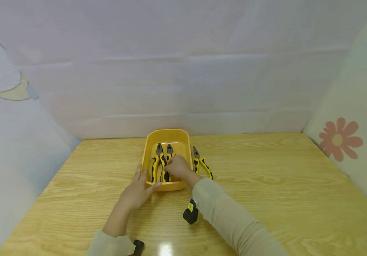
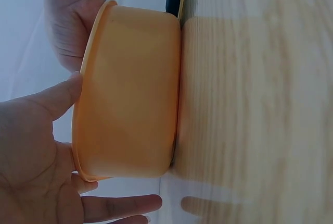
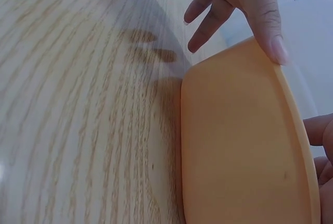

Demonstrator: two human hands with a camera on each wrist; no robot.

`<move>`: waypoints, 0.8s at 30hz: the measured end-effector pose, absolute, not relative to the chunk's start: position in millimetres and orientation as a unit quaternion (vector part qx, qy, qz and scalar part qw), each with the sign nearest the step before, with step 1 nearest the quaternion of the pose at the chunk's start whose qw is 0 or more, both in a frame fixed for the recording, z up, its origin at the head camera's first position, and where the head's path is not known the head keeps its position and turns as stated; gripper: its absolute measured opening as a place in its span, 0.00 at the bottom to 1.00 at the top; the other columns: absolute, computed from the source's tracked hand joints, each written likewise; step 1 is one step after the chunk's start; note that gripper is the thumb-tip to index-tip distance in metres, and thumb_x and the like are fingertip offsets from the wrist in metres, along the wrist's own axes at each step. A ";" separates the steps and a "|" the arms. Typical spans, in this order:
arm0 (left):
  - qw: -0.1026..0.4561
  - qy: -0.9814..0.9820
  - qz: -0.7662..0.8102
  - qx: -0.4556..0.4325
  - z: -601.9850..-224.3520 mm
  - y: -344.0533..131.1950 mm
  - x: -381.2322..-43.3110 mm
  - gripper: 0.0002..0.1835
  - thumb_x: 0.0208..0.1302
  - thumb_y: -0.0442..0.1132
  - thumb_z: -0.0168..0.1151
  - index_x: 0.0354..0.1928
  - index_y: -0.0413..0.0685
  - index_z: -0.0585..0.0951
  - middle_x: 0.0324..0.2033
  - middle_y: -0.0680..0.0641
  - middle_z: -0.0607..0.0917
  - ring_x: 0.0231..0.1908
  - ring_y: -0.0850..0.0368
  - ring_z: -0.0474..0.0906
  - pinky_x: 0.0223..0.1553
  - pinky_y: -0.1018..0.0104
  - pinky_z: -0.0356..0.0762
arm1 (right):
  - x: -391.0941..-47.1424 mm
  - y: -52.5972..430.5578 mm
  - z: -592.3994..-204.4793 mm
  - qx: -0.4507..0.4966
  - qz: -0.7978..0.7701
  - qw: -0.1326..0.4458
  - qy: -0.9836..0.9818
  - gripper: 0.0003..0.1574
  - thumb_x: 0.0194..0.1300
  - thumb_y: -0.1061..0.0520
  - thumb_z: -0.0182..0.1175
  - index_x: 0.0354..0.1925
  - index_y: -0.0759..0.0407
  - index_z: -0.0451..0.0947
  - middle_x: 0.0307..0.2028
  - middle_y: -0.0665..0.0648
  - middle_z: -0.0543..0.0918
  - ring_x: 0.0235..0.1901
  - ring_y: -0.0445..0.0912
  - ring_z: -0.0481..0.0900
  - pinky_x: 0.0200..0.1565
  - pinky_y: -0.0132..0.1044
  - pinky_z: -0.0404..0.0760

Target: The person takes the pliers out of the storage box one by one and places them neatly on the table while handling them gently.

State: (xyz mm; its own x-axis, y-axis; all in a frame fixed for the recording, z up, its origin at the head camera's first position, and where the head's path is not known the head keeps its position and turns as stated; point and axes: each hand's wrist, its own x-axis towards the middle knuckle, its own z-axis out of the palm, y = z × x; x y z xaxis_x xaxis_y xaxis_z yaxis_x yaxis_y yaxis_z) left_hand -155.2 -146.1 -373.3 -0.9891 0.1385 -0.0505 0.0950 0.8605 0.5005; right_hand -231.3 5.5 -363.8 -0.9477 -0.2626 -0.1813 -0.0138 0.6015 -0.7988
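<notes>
A yellow plastic tray point(image 1: 168, 134) holds two pairs of pliers with yellow-and-black handles. The left pliers point(image 1: 155, 167) lie with their handles spread; the right pliers point(image 1: 169, 147) are partly covered by my right hand point(image 1: 178, 166). That hand reaches inside over the tray's right wall, its curled fingers pinching the right pliers around the handles. At the near left corner, my left hand point(image 1: 136, 192) touches the tray with its thumb along the front rim and its other fingers stretched out beside the left wall. In the left wrist view, the left thumb point(image 2: 67, 96) rests against the rim.
Another pair of pliers point(image 1: 197, 160) lies on the wooden table point(image 1: 266, 177) just right of the tray, its handles partly behind the right forearm. A black device point(image 1: 190, 213) shows at the right wrist. White cloth point(image 1: 183, 89) hangs behind the table.
</notes>
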 end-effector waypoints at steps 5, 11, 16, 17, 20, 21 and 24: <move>0.044 0.964 0.257 0.062 -373.8 -144.3 -157.1 0.43 0.57 0.63 0.43 0.64 0.37 0.50 0.64 0.42 0.34 0.48 0.33 0.66 0.36 0.46 0.71 | -232.3 6.1 -365.2 -0.063 -0.454 0.149 0.876 0.14 0.55 0.59 0.59 0.16 0.63 0.71 0.11 0.54 0.69 0.12 0.43 0.65 0.14 0.31 0.64; 0.045 0.964 0.256 0.059 -372.6 -143.8 -157.3 0.43 0.58 0.61 0.44 0.64 0.36 0.50 0.64 0.42 0.34 0.46 0.33 0.68 0.32 0.50 0.73 | -232.4 3.4 -366.0 -0.066 -0.459 0.141 0.875 0.17 0.54 0.61 0.59 0.13 0.61 0.67 0.11 0.53 0.67 0.15 0.45 0.69 0.19 0.34 0.71; 0.046 0.963 0.259 0.060 -372.0 -143.7 -157.0 0.44 0.57 0.63 0.44 0.64 0.37 0.49 0.64 0.42 0.34 0.46 0.34 0.68 0.30 0.52 0.73 | -232.0 0.5 -366.2 -0.053 -0.475 0.143 0.867 0.26 0.54 0.63 0.59 0.07 0.56 0.58 0.07 0.50 0.59 0.12 0.45 0.67 0.22 0.38 0.76; 0.046 0.963 0.259 0.060 -371.9 -143.7 -156.9 0.44 0.57 0.63 0.43 0.64 0.37 0.49 0.64 0.42 0.34 0.46 0.34 0.68 0.31 0.51 0.73 | -232.2 -0.2 -366.1 -0.047 -0.476 0.145 0.866 0.27 0.54 0.63 0.59 0.07 0.56 0.57 0.06 0.50 0.58 0.11 0.45 0.67 0.23 0.39 0.77; 0.043 0.963 0.259 0.061 -371.8 -144.1 -157.1 0.44 0.57 0.63 0.43 0.64 0.36 0.49 0.64 0.42 0.34 0.47 0.34 0.67 0.32 0.50 0.73 | -233.4 -2.3 -366.3 -0.037 -0.474 0.144 0.868 0.28 0.53 0.63 0.59 0.06 0.56 0.57 0.05 0.50 0.58 0.10 0.45 0.67 0.22 0.38 0.77; 0.043 0.963 0.259 0.061 -371.9 -144.3 -157.3 0.43 0.58 0.62 0.44 0.64 0.36 0.49 0.64 0.42 0.34 0.47 0.34 0.67 0.33 0.50 0.72 | -233.7 -3.0 -366.3 -0.036 -0.471 0.142 0.870 0.28 0.53 0.63 0.59 0.06 0.56 0.57 0.05 0.50 0.58 0.09 0.45 0.68 0.22 0.38 0.77; 0.039 0.964 0.256 0.060 -372.5 -144.8 -157.7 0.43 0.58 0.62 0.44 0.64 0.36 0.50 0.65 0.42 0.34 0.47 0.34 0.67 0.35 0.48 0.72 | -235.3 -5.5 -367.3 -0.042 -0.454 0.128 0.881 0.24 0.53 0.63 0.59 0.06 0.58 0.61 0.05 0.51 0.60 0.11 0.48 0.72 0.19 0.36 0.75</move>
